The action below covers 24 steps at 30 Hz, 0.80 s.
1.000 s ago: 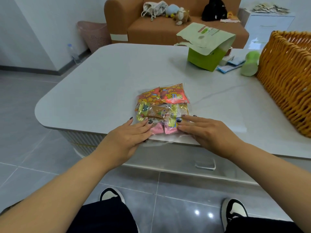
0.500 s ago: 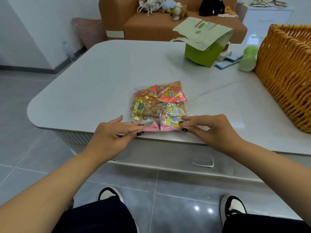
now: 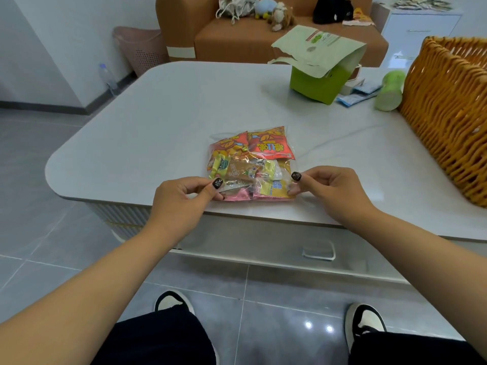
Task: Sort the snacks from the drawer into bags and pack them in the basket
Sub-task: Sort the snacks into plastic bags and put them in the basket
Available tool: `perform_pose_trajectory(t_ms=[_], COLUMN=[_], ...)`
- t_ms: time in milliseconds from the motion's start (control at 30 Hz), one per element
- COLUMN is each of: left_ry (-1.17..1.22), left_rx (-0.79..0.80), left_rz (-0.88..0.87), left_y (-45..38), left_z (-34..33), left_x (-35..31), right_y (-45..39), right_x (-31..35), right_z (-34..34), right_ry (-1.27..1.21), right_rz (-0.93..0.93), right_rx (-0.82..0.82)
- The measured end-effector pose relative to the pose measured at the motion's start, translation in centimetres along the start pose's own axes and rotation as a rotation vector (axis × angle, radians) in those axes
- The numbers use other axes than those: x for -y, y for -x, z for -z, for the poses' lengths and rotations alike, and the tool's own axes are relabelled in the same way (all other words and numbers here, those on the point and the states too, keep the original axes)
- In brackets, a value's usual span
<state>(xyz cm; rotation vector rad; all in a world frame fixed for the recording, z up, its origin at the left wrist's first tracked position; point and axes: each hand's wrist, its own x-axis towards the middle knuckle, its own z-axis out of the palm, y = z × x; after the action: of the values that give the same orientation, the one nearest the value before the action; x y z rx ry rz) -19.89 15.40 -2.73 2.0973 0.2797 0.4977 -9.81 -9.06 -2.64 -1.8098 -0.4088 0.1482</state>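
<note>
A clear plastic bag of snacks (image 3: 253, 164) lies flat near the front edge of the white table (image 3: 158, 133); red, yellow, brown and pink packets show through it. My left hand (image 3: 184, 196) pinches the bag's near left corner between thumb and fingers. My right hand (image 3: 324, 185) pinches the near right corner the same way. The woven orange basket (image 3: 448, 111) stands on the table at the right. The drawer front with its handle (image 3: 319, 251) sits shut below the table top.
A green paper bag (image 3: 319, 75) with a torn pale flap stands at the back of the table, beside blue packets (image 3: 355, 94) and a green tumbler (image 3: 388, 92) lying on its side. A brown sofa (image 3: 250, 40) and pink bin (image 3: 139, 48) are behind.
Both hands went from lying flat on the bag's near edge to pinching its two near corners. The camera has moved closer to the table.
</note>
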Motion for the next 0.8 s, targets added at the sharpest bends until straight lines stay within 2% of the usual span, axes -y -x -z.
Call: perform_pose_trajectory(t_ms=[200, 333, 467, 667, 800], left_ry=[-0.015, 0.116, 0.137, 0.056, -0.021], left_rx=[-0.038, -0.044, -0.095, -0.043, -0.033], left_rz=[0.015, 0.173, 0.292, 0.420, 0.468], left_y=[0.0, -0.4, -0.4, -1.0, -1.4], left_z=[-0.2, -0.3, -0.6, -0.4, -0.2], left_x=[-0.4, -1.0, -1.1, -1.0, -0.8], right_y=[-0.2, -0.5, -0.8, -1.4, -1.4], right_x=[0.2, 0.7, 0.8, 1.6, 1.7], right_z=[-1.4, -1.8, -1.9, -1.8, -1.8], right_ry=[0.098, 0.190, 0.254, 0.456, 0.492], right_rz=[0.029, -0.036, -0.119, -0.184, -0.214], right_rx=[-0.175, -0.232, -0.273, -0.228, -0.214])
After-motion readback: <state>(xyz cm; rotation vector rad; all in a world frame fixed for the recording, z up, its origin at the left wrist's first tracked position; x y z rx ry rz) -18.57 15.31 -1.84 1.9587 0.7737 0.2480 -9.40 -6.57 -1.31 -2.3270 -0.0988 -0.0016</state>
